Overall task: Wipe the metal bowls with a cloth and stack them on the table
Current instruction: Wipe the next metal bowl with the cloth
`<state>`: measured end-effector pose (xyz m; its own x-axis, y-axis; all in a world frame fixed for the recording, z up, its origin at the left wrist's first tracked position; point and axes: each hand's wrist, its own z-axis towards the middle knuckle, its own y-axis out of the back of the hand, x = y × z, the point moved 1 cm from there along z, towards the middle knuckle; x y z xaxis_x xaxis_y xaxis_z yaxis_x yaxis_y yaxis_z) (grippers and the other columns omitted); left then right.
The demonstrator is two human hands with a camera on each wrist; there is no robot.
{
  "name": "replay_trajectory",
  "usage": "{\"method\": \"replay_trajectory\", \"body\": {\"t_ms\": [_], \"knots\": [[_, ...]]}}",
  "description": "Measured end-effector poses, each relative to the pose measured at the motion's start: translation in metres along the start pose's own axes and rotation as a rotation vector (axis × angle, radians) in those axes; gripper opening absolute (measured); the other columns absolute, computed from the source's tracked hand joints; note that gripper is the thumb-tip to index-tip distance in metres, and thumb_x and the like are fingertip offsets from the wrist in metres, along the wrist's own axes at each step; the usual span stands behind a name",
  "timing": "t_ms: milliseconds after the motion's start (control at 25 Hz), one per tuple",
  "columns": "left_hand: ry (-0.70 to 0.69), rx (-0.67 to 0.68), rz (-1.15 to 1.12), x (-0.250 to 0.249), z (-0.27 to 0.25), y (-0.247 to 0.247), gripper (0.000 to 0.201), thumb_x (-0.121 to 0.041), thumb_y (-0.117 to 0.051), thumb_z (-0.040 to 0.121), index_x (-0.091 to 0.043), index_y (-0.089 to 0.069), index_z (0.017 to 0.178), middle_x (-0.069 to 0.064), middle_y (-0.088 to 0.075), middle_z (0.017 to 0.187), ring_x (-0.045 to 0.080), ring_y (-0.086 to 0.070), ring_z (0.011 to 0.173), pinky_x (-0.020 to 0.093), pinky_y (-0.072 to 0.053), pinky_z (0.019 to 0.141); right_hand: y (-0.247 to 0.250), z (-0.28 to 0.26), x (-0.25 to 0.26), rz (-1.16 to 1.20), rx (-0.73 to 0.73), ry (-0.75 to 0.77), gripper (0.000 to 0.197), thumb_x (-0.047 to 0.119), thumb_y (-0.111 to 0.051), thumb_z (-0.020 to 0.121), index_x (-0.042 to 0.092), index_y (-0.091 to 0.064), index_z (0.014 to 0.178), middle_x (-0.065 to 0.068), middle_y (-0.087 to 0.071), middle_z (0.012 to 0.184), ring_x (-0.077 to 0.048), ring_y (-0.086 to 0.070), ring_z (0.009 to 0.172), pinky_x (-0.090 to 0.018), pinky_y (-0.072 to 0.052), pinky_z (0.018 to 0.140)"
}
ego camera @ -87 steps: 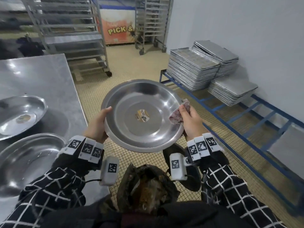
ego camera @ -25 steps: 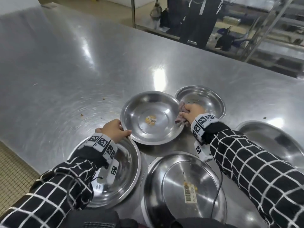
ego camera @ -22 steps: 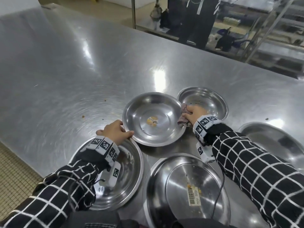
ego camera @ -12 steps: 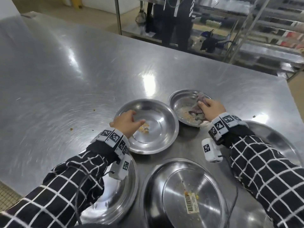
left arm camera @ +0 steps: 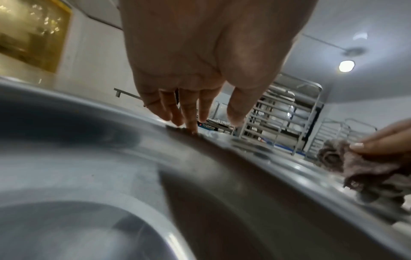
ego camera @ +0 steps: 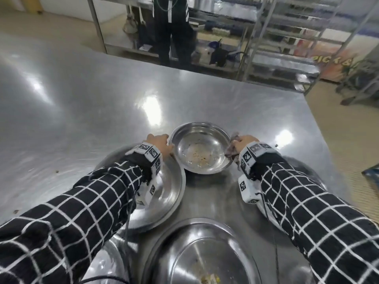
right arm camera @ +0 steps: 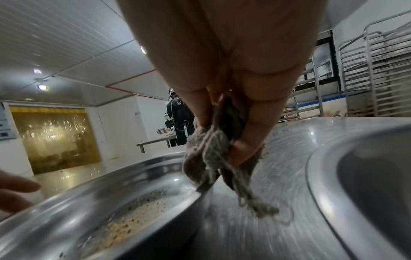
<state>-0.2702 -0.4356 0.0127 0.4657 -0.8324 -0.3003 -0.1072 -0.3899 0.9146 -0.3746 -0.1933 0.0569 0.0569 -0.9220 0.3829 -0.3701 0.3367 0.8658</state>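
Observation:
A small metal bowl (ego camera: 202, 148) (right arm camera: 106, 190) with crumbs in its bottom sits on the steel table (ego camera: 82, 103). My left hand (ego camera: 162, 143) (left arm camera: 211, 124) reaches over a larger bowl (ego camera: 168, 187), its fingers straight and their tips touching the small bowl's left rim. My right hand (ego camera: 244, 142) (right arm camera: 220, 140) pinches a crumpled grey-pink cloth (ego camera: 231, 149) (right arm camera: 213, 163) (left arm camera: 364, 172) at the bowl's right rim. The cloth hangs over that rim.
A wide bowl (ego camera: 201, 253) with a label lies at the near edge. Another bowl (ego camera: 307, 171) (right arm camera: 367, 176) is partly hidden under my right arm, and one more (ego camera: 106, 261) under my left sleeve. A person (ego camera: 172, 27) stands beyond the table by metal racks (ego camera: 287, 37).
My left hand left the inside of the larger bowl and went to the small bowl's left rim. My right hand drew the cloth out of the small bowl to its right rim.

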Motion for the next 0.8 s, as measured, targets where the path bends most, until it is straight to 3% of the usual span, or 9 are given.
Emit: {"method": "replay_trajectory", "body": {"t_ms": [160, 320, 400, 480, 560, 640, 680, 800], "knots": [[0.030, 0.093, 0.035, -0.008, 0.030, -0.007, 0.025, -0.032, -0.052, 0.094, -0.012, -0.055, 0.108, -0.001, -0.055, 0.084, 0.021, -0.055, 0.088, 0.042, -0.038, 0.100, -0.012, 0.015, -0.002, 0.003, 0.059, 0.014, 0.035, 0.025, -0.055, 0.093, 0.005, -0.058, 0.122, -0.014, -0.058, 0.125, -0.031, -0.054, 0.116, -0.031, -0.042, 0.085], [0.016, 0.016, -0.131, -0.010, 0.039, -0.012, 0.032, -0.036, -0.057, 0.092, -0.015, -0.052, 0.116, 0.001, -0.060, 0.100, 0.021, -0.057, 0.095, 0.043, -0.042, 0.099, -0.013, 0.024, -0.006, 0.015, 0.006, 0.011, 0.033, 0.017, -0.056, 0.093, 0.002, -0.056, 0.122, -0.018, -0.057, 0.125, -0.033, -0.053, 0.116, -0.032, -0.042, 0.088], [-0.003, -0.042, -0.185, -0.012, 0.041, -0.010, 0.036, -0.040, -0.056, 0.092, -0.017, -0.051, 0.119, -0.003, -0.059, 0.094, 0.020, -0.058, 0.094, 0.044, -0.043, 0.098, -0.007, 0.024, -0.006, 0.061, -0.075, 0.027, 0.031, 0.015, -0.053, 0.094, 0.003, -0.055, 0.122, -0.018, -0.058, 0.123, -0.032, -0.055, 0.113, -0.032, -0.042, 0.090], [-0.026, -0.121, -0.263, -0.019, 0.038, -0.001, 0.034, -0.040, -0.057, 0.091, -0.019, -0.052, 0.118, -0.008, -0.057, 0.084, 0.020, -0.059, 0.090, 0.040, -0.044, 0.093, 0.002, 0.023, -0.006, 0.192, -0.158, 0.050, 0.023, 0.014, -0.050, 0.096, 0.004, -0.058, 0.116, -0.018, -0.062, 0.114, -0.026, -0.062, 0.091, -0.025, -0.049, 0.074], [-0.066, -0.189, -0.386, -0.029, 0.027, 0.012, 0.032, -0.036, -0.057, 0.092, -0.018, -0.052, 0.119, -0.010, -0.053, 0.077, 0.014, -0.056, 0.079, 0.030, -0.044, 0.075, 0.012, 0.019, -0.005, 0.271, -0.243, 0.058, 0.014, 0.014, -0.047, 0.098, 0.007, -0.058, 0.102, -0.012, -0.064, 0.096, -0.013, -0.055, 0.065, -0.019, -0.043, 0.051], [-0.119, -0.214, -0.573, -0.041, 0.010, 0.025, 0.035, -0.032, -0.056, 0.094, -0.018, -0.048, 0.125, -0.005, -0.057, 0.082, 0.012, -0.056, 0.077, 0.023, -0.041, 0.065, 0.025, 0.012, -0.006, 0.305, -0.297, 0.031, 0.016, 0.018, -0.043, 0.099, 0.009, -0.056, 0.099, -0.001, -0.056, 0.080, -0.016, -0.051, 0.068, -0.021, -0.036, 0.055], [-0.148, -0.209, -0.694, -0.047, 0.000, 0.032, 0.038, -0.033, -0.054, 0.094, -0.022, -0.044, 0.129, -0.002, -0.058, 0.089, 0.014, -0.059, 0.082, 0.024, -0.045, 0.069, 0.033, 0.006, -0.007, 0.339, -0.314, 0.021, 0.017, 0.019, -0.042, 0.100, 0.009, -0.055, 0.099, 0.001, -0.052, 0.079, -0.017, -0.050, 0.072, -0.021, -0.035, 0.057], [-0.218, -0.086, -1.071, -0.068, -0.039, 0.047, 0.050, -0.040, -0.048, 0.096, -0.039, -0.024, 0.140, 0.000, -0.054, 0.115, 0.024, -0.063, 0.097, 0.041, -0.055, 0.081, 0.056, -0.032, -0.010, 0.444, -0.375, 0.059, 0.015, 0.020, -0.041, 0.100, 0.012, -0.054, 0.097, 0.002, -0.051, 0.082, -0.011, -0.048, 0.066, -0.014, -0.032, 0.049]]}}
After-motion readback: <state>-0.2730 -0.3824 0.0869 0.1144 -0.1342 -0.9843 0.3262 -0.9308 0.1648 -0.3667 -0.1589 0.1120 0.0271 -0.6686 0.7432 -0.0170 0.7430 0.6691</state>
